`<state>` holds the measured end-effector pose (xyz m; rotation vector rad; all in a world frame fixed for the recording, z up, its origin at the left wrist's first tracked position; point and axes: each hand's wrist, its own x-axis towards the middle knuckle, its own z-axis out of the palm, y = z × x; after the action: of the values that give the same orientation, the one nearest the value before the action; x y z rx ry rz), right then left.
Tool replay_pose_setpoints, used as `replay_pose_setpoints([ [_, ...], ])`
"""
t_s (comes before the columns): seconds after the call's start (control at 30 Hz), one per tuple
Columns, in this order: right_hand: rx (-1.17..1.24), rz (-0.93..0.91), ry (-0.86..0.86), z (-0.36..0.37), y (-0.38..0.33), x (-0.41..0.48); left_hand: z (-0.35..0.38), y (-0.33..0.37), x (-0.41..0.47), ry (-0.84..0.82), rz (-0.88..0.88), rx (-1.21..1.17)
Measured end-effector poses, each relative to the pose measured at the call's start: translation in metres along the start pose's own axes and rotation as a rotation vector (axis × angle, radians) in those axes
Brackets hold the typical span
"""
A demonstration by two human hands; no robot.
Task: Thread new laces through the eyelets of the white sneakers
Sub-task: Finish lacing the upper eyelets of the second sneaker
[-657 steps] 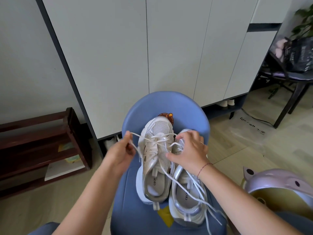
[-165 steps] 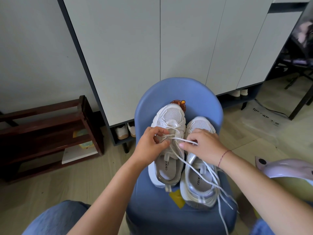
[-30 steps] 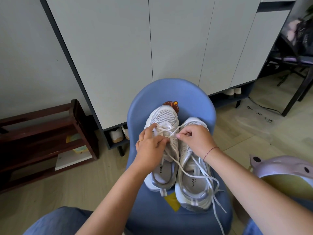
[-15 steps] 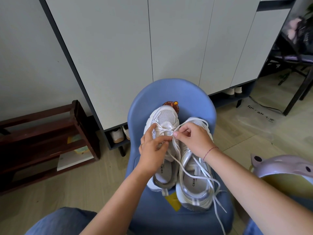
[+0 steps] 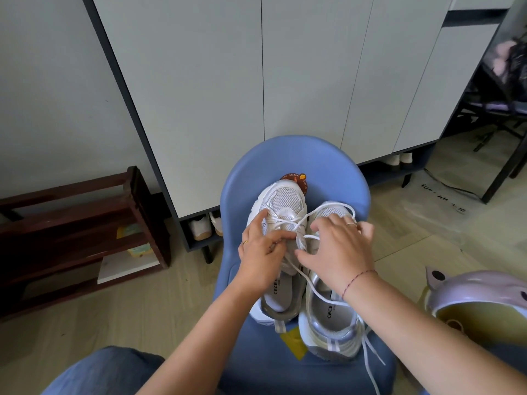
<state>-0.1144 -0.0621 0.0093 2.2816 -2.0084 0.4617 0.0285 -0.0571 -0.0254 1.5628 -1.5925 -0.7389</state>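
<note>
Two white sneakers stand side by side on a blue chair (image 5: 296,155), toes pointing away from me. My left hand (image 5: 261,253) lies on the left sneaker (image 5: 285,199); its thumb and curled fingers pinch the white lace (image 5: 288,222) at the eyelets, and its index finger points along the shoe's left side. My right hand (image 5: 340,248) hovers with spread fingers over the front of the right sneaker (image 5: 332,323). A loop of lace arcs over that shoe's toe to my fingers. Loose lace ends trail over the chair's front right.
A white cabinet (image 5: 256,81) rises behind the chair, with shoes (image 5: 204,228) under it. A dark wooden rack (image 5: 79,229) stands on the left. A purple and yellow stool (image 5: 479,295) sits on the right. Black table legs (image 5: 496,172) are at far right.
My right hand has let go of its pinch and spread its fingers, shifting right over the right sneaker's toe. My left hand stays at the left sneaker's eyelets, index finger now stretched out.
</note>
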Motion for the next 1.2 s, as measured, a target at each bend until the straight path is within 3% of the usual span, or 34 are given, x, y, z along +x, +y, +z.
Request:
replay_pose_setpoints([
  [0.53,0.252,0.085,-0.188,0.007,0.007,0.008,0.011,-0.010,0.000,0.068,0.126,0.291],
  [0.8,0.414,0.093,-0.260,0.006,0.011,0.008,0.023,-0.008,0.001,0.212,0.091,0.196],
  [1.07,0.566,0.093,-0.157,0.012,0.017,0.005,0.013,-0.007,0.004,0.129,0.025,-0.051],
  [1.2,0.587,0.100,-0.140,0.012,0.019,0.005,0.006,-0.002,0.002,0.080,-0.051,-0.308],
])
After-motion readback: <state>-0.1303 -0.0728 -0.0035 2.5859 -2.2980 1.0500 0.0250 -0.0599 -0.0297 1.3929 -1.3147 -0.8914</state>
